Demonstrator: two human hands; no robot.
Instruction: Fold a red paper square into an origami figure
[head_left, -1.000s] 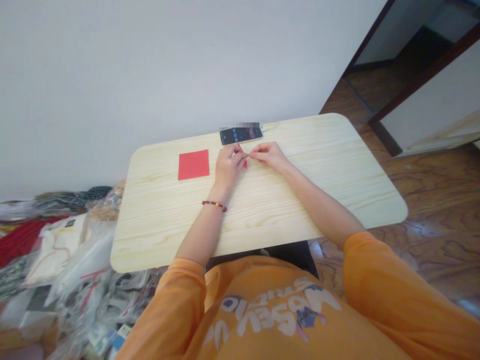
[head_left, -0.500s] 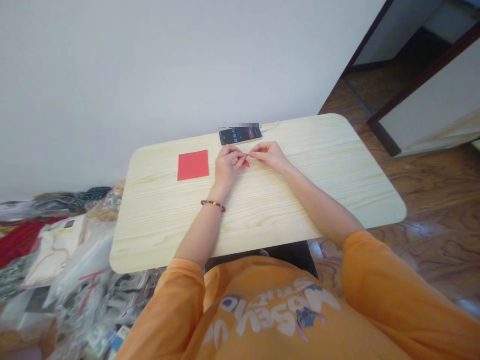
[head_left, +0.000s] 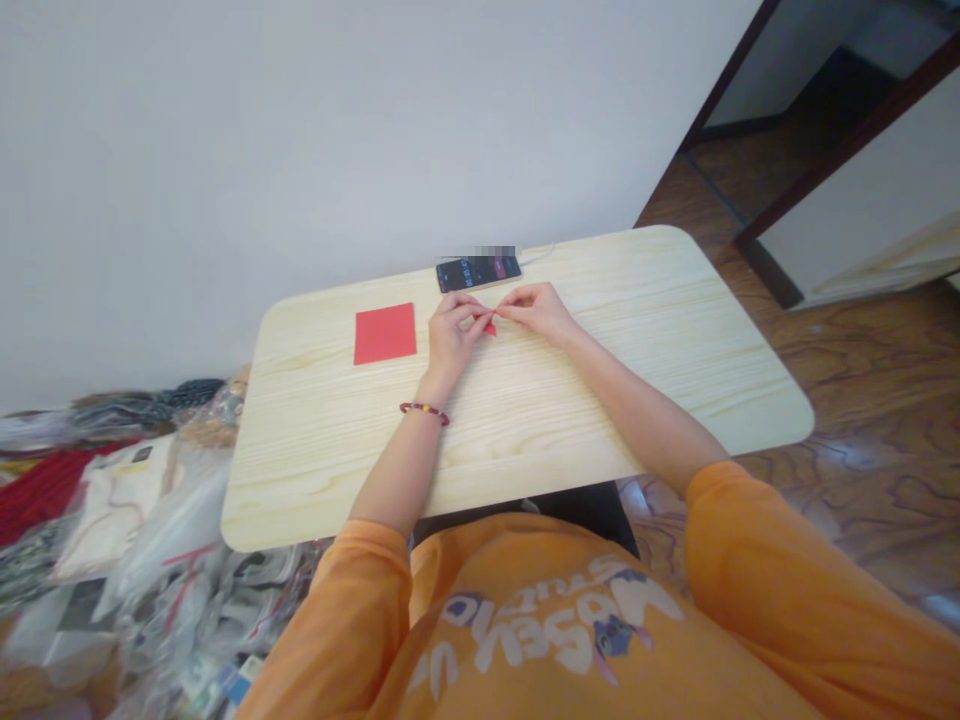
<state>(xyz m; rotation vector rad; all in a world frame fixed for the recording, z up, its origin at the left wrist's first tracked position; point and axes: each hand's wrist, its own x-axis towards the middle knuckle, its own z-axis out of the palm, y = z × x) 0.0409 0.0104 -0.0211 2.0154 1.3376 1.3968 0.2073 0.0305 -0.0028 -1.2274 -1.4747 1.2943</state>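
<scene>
My left hand [head_left: 452, 337] and my right hand [head_left: 534, 309] meet at the middle of the pale wooden table [head_left: 660, 340], their fingertips pinching a small folded piece of red paper [head_left: 490, 328]. Most of that piece is hidden by my fingers, with only a small red point showing between my hands. A flat square of red paper [head_left: 385, 333] lies on the table to the left of my left hand, untouched. A beaded bracelet [head_left: 424, 412] circles my left wrist.
A black smartphone [head_left: 478, 273] with a lit screen and a white cable lies at the table's back edge, just beyond my hands. A white wall rises behind the table. Plastic bags and fabrics [head_left: 142, 530] are piled low on the left; wooden floor and a doorway lie right.
The red piece that stuck out below my fingers is now mostly hidden, folded tighter between them. My hands have drawn slightly closer together. The flat red square has not moved.
</scene>
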